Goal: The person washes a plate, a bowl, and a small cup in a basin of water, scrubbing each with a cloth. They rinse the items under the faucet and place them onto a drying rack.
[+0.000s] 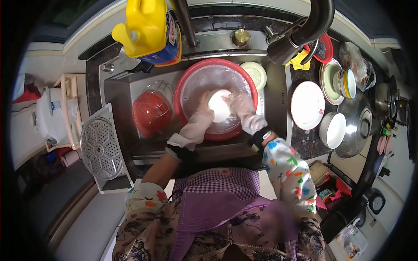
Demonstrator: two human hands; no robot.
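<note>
small white bowl tilted on its side over red basin.

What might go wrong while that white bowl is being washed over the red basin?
The white bowl sits between both gloved hands, left hand and right hand; if wet, it may slip into the red basin and chip. The faucet hangs close above, so lifting the bowl might knock it.

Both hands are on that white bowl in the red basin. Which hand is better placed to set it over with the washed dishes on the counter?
Probably the right hand: it grips the white bowl on the side nearer the counter plates. The left hand would have to cross over.
</note>
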